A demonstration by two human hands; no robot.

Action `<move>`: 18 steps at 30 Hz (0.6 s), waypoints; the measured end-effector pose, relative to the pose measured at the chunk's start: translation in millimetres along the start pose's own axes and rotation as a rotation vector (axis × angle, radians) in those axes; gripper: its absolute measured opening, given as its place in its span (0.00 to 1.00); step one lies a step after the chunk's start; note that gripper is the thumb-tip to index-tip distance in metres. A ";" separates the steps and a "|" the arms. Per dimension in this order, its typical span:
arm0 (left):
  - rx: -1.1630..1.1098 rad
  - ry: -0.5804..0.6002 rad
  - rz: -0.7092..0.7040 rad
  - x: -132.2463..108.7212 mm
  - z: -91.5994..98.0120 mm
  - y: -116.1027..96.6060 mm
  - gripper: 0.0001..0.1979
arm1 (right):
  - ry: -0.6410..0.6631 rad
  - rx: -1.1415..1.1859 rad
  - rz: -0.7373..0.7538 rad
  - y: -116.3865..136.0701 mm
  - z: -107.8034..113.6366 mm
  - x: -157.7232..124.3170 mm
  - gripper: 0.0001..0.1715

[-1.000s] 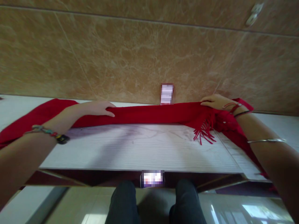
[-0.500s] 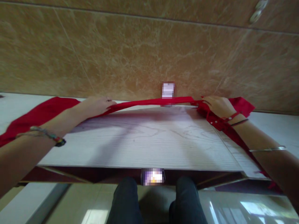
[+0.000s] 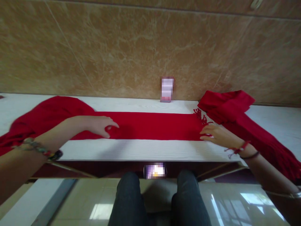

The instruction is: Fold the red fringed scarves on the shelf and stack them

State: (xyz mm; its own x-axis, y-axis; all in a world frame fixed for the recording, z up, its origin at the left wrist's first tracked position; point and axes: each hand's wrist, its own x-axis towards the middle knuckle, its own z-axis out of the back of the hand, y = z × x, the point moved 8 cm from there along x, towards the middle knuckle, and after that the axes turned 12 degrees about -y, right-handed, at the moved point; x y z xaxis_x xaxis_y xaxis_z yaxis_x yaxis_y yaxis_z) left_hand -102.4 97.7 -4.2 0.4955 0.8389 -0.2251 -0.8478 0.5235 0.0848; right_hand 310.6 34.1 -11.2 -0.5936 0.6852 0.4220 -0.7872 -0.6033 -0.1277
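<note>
A long red scarf [image 3: 155, 126] lies as a flat strip along the white wood-grained table, its dark red fringe [image 3: 201, 116] at the right end. Toward the left it runs into a bunched red heap [image 3: 58, 106]. My left hand [image 3: 100, 125] rests on the strip with thumb and fingers curved apart. At the fringed end, my right hand [image 3: 211, 133] touches the strip's near corner, a gap showing between thumb and fingers. Behind my right forearm lies another folded red scarf [image 3: 230, 105], with fringe trailing toward the lower right.
A narrow white table [image 3: 145, 150] stands against a brown marble-patterned wall [image 3: 131, 53]. A blurred-out pale card or box [image 3: 167, 89] leans at the wall. Another blurred-out object [image 3: 155, 170] is at the shelf below the front edge, above my knees [image 3: 128, 194].
The scarf strip has come down from a raised, narrow band and now lies flat, nearer me. Both hands have moved toward the front edge, and my right hand has left the folded scarf.
</note>
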 end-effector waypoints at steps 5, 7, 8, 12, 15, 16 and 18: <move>-0.119 -0.455 -0.036 74.5 38.5 -70.9 0.21 | -0.015 0.103 -0.216 10.5 -29.7 86.5 0.23; -0.113 -0.526 0.101 98.4 28.0 -86.2 0.25 | 0.043 0.098 -0.315 22.5 -58.0 109.5 0.29; -0.129 -0.498 0.183 107.7 16.6 -89.3 0.26 | 0.084 0.106 -0.314 31.2 -71.9 116.8 0.30; -0.169 -0.404 0.309 122.3 -18.8 -90.1 0.29 | 0.204 0.091 -0.294 39.4 -102.7 114.2 0.29; -0.162 -0.427 0.319 119.5 -22.8 -83.6 0.29 | 0.207 0.011 -0.364 9.9 -101.0 93.9 0.30; -0.161 -0.431 0.324 118.5 -22.7 -82.2 0.29 | 0.200 -0.018 -0.399 -2.4 -98.9 87.1 0.30; -0.159 -0.439 0.328 118.0 -21.6 -82.6 0.28 | 0.164 -0.059 -0.473 -22.5 -93.2 77.6 0.29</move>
State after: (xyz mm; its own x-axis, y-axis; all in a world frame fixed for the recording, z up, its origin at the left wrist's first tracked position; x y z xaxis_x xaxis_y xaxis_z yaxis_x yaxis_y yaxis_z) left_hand 21.9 150.2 -58.7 0.2050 0.9547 0.2158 -0.9716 0.2251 -0.0728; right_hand 266.7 138.9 -59.1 -0.1839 0.9360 0.3000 -0.9817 -0.1900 -0.0089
